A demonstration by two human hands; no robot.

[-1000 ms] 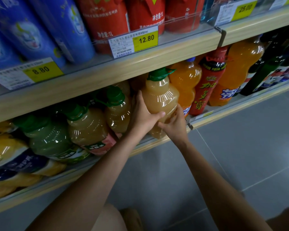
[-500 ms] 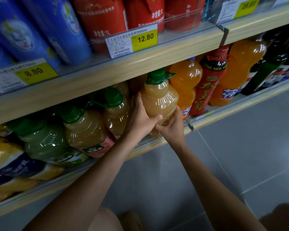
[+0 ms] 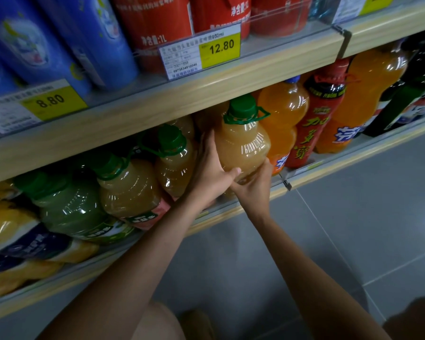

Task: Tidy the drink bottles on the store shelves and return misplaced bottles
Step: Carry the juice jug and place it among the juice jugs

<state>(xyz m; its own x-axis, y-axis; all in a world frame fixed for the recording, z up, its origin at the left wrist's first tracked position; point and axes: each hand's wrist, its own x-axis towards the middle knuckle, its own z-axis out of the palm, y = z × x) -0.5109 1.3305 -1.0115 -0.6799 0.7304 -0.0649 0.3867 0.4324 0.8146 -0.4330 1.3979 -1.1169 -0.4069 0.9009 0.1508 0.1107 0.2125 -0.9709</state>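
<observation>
From the head view, both bare forearms reach up and forward from the lower edge of the frame toward the lower shelf (image 3: 334, 169); the left hand (image 3: 210, 174) lies against the left flank of a cloudy amber juice bottle (image 3: 243, 146), its thumb laid across the front low down and its fingers passing round behind, so that grip is curled about the bottle; the right hand (image 3: 254, 186) comes in from below and to the right, wrist bent upward, cupping the bottle's lower right side with fingers curved up along it, a second grip closed on the same bottle; the two hands touch under the bottle's front; the bottle stands roughly upright at the shelf's front, its green cap (image 3: 242, 107) just beneath the upper shelf board (image 3: 206, 94); a like green-capped bottle (image 3: 174, 165) stands just left of the left hand, and an orange soda bottle (image 3: 284, 109) just beside the held one on the right, then a red-labelled bottle (image 3: 317, 123); grey floor tiles (image 3: 353, 229) lie below.
</observation>
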